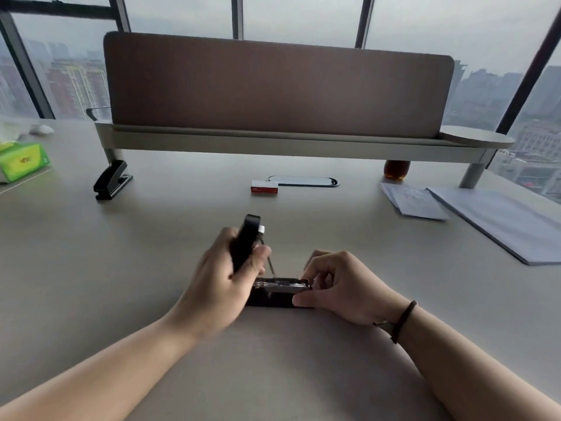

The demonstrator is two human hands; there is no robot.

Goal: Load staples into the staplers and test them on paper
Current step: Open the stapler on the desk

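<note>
**Stapler held open for loading**

Stapler lies on the desk near its front edge, long axis left-right; left hand grips the raised top arm; right hand pinches the channel's right end. Advice: seat the strip flat and lower the arm gently; which end is the nose is unclear.

Two staplers: one opened between two hands near me, one standing far left. One red-and-white staple box. Two paper stacks at right. One green tissue pack. One brown bottle.
</note>
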